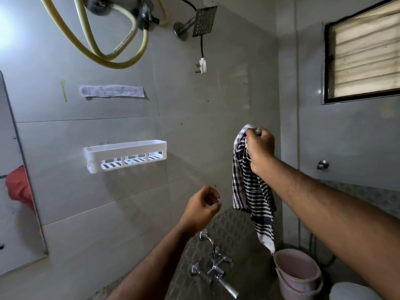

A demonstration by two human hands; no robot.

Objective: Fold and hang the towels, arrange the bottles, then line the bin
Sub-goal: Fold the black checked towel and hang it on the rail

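A black-and-white striped towel [251,191] hangs down the grey tiled wall from a small metal hook near its top. My right hand [259,148] grips the towel's upper end right at that hook, fingers curled round the cloth. My left hand [202,207] hovers lower and to the left of the towel, fingers loosely curled, holding nothing and not touching the cloth. The towel's bottom corner dangles just above a pink bucket [297,273].
A white plastic wall shelf [125,155] is mounted to the left. Chrome taps [213,263] stick out below my hands. A mirror [19,191] runs along the left edge; a louvred window [365,55] is at upper right. Yellow hoses [112,35] and a dangling plug [201,66] hang overhead.
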